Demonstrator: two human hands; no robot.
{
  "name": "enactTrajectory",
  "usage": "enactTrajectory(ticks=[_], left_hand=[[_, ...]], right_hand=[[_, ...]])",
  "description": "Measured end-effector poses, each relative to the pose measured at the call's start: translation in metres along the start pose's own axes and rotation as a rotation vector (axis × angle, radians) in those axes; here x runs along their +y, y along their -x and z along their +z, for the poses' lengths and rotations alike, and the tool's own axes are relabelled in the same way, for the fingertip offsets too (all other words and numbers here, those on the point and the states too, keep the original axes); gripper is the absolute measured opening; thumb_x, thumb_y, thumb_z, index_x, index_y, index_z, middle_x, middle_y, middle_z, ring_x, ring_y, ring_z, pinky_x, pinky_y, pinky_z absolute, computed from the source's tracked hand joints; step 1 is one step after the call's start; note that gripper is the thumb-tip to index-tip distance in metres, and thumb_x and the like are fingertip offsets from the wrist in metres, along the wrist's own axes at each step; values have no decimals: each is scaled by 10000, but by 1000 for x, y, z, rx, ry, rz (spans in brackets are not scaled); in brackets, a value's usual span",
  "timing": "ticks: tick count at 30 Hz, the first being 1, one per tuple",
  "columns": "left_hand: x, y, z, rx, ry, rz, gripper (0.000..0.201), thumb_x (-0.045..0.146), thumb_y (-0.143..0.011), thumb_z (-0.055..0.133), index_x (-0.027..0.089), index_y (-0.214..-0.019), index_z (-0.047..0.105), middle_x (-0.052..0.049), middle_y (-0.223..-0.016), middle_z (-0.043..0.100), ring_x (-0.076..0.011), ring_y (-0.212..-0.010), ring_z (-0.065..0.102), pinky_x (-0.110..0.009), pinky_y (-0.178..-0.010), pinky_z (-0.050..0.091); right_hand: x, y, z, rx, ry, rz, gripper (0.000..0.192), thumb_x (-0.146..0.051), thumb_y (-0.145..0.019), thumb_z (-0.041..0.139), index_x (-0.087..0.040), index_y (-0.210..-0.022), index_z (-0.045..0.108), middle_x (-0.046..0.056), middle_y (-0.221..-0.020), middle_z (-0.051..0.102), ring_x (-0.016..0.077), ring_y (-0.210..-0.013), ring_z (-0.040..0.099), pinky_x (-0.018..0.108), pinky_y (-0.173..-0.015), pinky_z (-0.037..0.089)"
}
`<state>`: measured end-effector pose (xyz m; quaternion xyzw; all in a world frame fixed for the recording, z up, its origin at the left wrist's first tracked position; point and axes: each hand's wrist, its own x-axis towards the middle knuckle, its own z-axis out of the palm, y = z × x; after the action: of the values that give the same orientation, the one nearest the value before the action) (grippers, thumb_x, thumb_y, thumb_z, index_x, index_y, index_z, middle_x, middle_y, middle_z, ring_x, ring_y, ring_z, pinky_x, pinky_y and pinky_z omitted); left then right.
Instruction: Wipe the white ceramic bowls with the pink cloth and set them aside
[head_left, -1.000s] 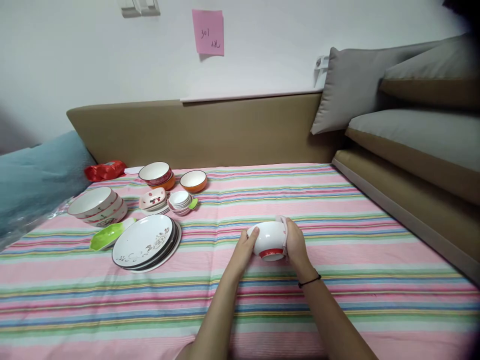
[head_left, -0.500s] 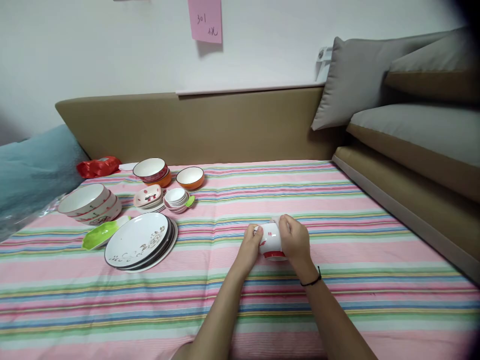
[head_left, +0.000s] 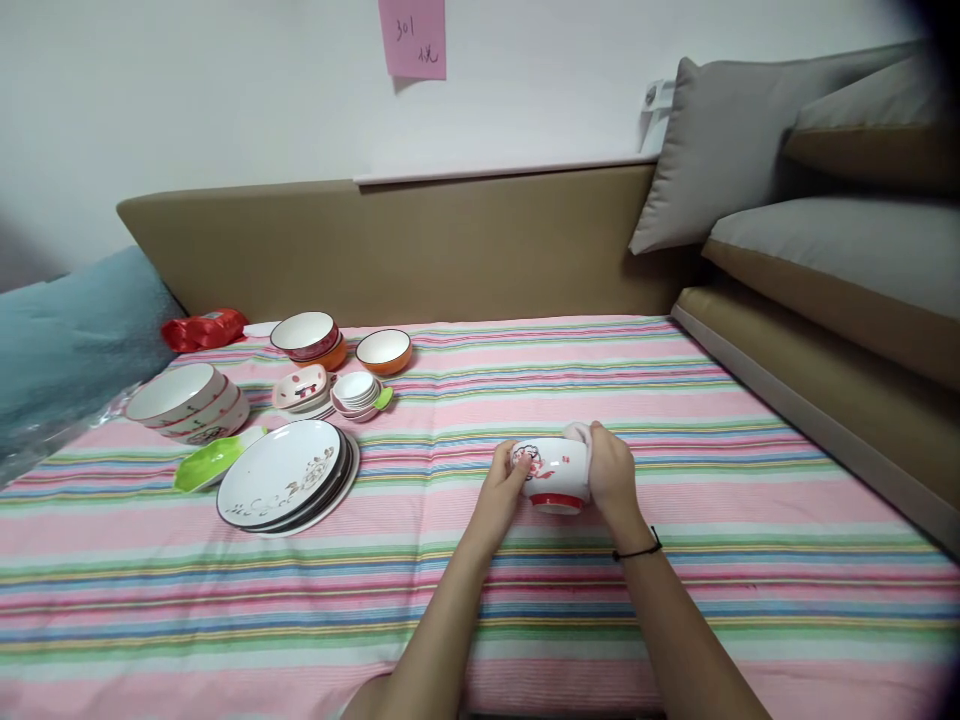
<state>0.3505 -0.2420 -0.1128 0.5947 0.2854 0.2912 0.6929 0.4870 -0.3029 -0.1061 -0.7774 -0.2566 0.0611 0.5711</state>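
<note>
- Plainly, the bowl is a small white glazed one with a red foot ring and a red print on its side; it sits between both hands just above the striped bedspread, near the middle of the bed.
- At its 9 o'clock the left hand grips the rim and wall with thumb and fingertips.
- At its 3 o'clock the right hand presses a pale cloth against the wall, fingers curled round it.
- Judging by the glaze, it is stiff, light, slick and likely to chip if dropped; the bedding under it is soft.
- A safe hold seems to be the rim on opposite sides, or the foot ring below.
- At 10 o'clock, well apart, lie stacked plates, a green dish and more bowls.
</note>
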Motion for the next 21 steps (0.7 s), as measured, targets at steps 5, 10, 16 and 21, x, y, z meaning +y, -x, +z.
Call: enactTrajectory(ticks=[5, 10, 16, 21], left_hand=[[1, 4, 8, 85, -256, 206, 355, 344, -825, 585, 219, -1156, 551, -102, -1270, 517, -249, -1248, 421, -396, -1086, 279], [3, 3, 5, 39, -355, 236, 311, 301, -891, 467, 216, -1179, 546, -103, -1258, 550, -241, -1214, 459, -413, -1060, 310], [-3, -5, -1, 97, -389, 137, 270, 303, -863, 483, 203, -1097, 571, -94, -1117, 627, -254, -1064, 547, -396, -957, 388], [-3, -5, -4, 92, -397, 87, 296, 321, -874, 446, 197, -1124, 544, -89, -1084, 640, -245, -1011, 573, -375, -908, 413]], right_hand=[[-30, 24, 10, -18, 481, -485, 318, -258, -854, 362, -205, -559, 468, 38, -550, 545, 162, -572, 434, 301, -606, 263], [-24, 20, 18, 52, 541, -518, 353, -256, -869, 374, -205, -533, 472, 39, -517, 529, 153, -529, 405, 297, -584, 231], [-11, 7, 10, 26, 214, -282, 370, -308, -894, 335, -212, -537, 352, -16, -509, 415, 135, -535, 359, 284, -550, 228], [5, 0, 11, 58, -337, 47, 325, -410, -829, 418, -206, -576, 416, -43, -550, 380, 114, -544, 364, 257, -534, 302]])
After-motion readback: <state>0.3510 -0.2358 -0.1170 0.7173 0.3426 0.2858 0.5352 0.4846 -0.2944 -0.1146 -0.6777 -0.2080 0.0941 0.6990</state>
